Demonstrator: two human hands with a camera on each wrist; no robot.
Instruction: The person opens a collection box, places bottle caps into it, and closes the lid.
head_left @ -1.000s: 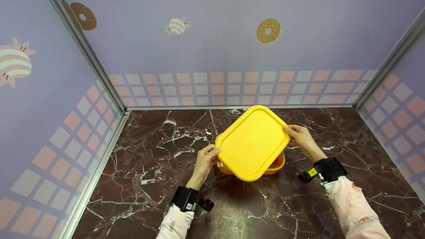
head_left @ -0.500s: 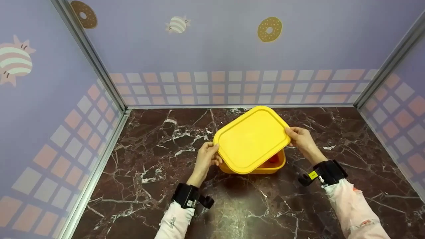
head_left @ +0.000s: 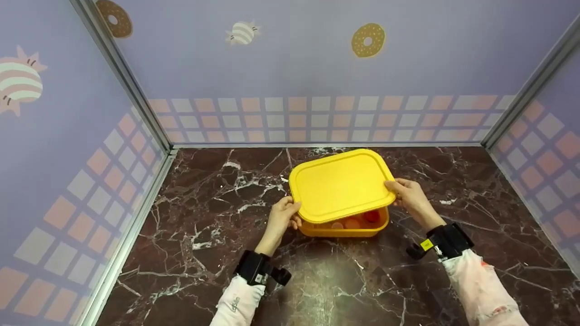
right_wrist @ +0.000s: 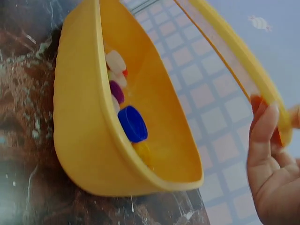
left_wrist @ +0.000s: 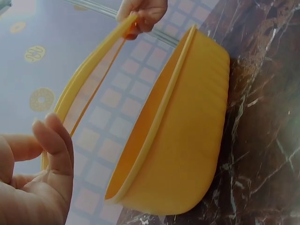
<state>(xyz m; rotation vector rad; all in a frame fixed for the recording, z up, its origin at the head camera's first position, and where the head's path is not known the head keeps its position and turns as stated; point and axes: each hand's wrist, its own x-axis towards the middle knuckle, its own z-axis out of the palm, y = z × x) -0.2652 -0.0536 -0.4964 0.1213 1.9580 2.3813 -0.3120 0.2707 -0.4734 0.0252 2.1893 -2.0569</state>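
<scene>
A yellow lid (head_left: 342, 185) is held up above a yellow box (head_left: 340, 232), apart from its rim. The left hand (head_left: 280, 219) pinches the lid's near left corner between thumb and fingers. At the near right corner the right hand (head_left: 411, 198) pinches it too. In the right wrist view the open box (right_wrist: 84, 112) holds several bottle caps, among them a blue cap (right_wrist: 132, 124), a purple cap (right_wrist: 116, 92) and white ones. The left wrist view shows the box's outer wall (left_wrist: 187, 126) and the lid's edge (left_wrist: 89, 65) tilted over it. The lid hides most of the box's inside from above.
The box stands on a dark marbled tabletop (head_left: 217, 271). Behind it rises a lilac back wall (head_left: 299, 59) with a tiled print. Side walls (head_left: 41, 158) close in the table at left and right.
The lid has turned clockwise from a diagonal slant to nearly line up with the box. Its near edge has moved back, showing more of the box's front and caps. Both hands keep their hold.
</scene>
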